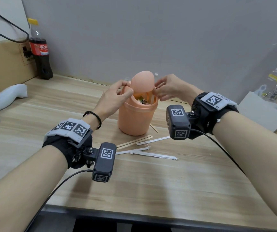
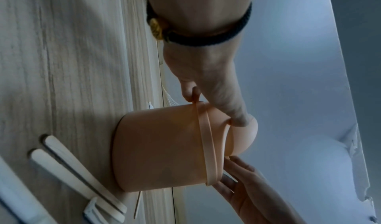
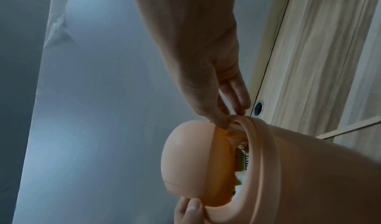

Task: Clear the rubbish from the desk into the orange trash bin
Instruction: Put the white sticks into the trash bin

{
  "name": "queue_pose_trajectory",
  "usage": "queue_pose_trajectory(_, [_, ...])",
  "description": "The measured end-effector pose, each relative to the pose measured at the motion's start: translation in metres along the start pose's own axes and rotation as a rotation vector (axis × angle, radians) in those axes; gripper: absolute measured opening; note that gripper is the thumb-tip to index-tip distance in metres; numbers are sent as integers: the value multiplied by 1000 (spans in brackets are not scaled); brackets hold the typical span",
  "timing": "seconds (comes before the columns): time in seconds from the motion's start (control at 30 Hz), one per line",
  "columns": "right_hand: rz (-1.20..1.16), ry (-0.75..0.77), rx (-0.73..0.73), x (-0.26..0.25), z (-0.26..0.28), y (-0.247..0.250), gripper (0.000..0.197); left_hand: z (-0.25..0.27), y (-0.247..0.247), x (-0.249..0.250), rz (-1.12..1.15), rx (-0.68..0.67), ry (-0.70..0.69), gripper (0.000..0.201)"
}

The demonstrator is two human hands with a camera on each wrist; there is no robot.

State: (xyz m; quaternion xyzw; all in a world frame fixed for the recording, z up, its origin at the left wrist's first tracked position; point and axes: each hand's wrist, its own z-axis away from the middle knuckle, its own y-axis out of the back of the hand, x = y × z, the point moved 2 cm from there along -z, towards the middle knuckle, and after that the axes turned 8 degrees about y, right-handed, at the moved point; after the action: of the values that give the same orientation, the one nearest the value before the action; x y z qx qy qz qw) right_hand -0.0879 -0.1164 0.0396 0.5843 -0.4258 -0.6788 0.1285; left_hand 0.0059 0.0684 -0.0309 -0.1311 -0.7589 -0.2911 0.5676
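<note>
A cola bottle (image 1: 40, 52) is standing at my far left beside a cardboard box (image 1: 5, 64); a white controller (image 1: 9, 96) is lying nearby, while plastic packets (image 1: 275, 82) are sitting far right.

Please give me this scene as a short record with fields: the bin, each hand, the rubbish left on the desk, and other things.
bin: orange bin upright on the desk, swing lid tipped open, rubbish inside
left hand: left hand pinches the bin's rim on its left side
right hand: right hand pinches the rim on its right side, by the lid
rubbish left: wooden sticks and white paper wrappers in front of the bin
other: cola bottle, white controller, cardboard box
</note>
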Motion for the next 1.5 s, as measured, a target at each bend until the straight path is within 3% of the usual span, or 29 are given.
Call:
queue_pose_trajectory(0.1, [-2,41,-61,-3,-1,-2,36,-2,1,-2,3,-37,4,6])
queue_pose_trajectory(0.23, [122,-50,-173,-14,-9,2,30,-6,3,-5,5,-75,1,13])
queue_pose_trajectory(0.4, [190,-160,-297,-30,-10,3,43,-10,5,-6,-5,-115,-1,20])
queue_pose_trajectory(0.6, [239,-102,-279,-23,-15,5,55,-12,3,-7,2,-138,-9,30])
queue_pose_trajectory(0.83, [395,21,-136,-13,-22,-10,49,-11,7,-5,-6,-132,-2,14])
queue_pose_trajectory(0.97, [271,-95,-478,-13,-17,2,39,-11,6,-6,-3,-137,-20,27])
queue_pose_trajectory(1.03, [206,-128,-559,-14,-12,13,30,-10,6,-8,2,-128,-28,29])
queue_pose_trajectory(1.23, [139,-107,-477,-13,6,29,33,-8,5,-11,29,-122,-35,18])
queue_pose_trajectory(1.37, [136,-13,-374,-8,21,24,35,-4,3,-14,57,-100,-22,16])
queue_pose_trajectory(1.5, [-9,55,-299,18,39,8,27,-1,0,-16,72,-70,-11,17])
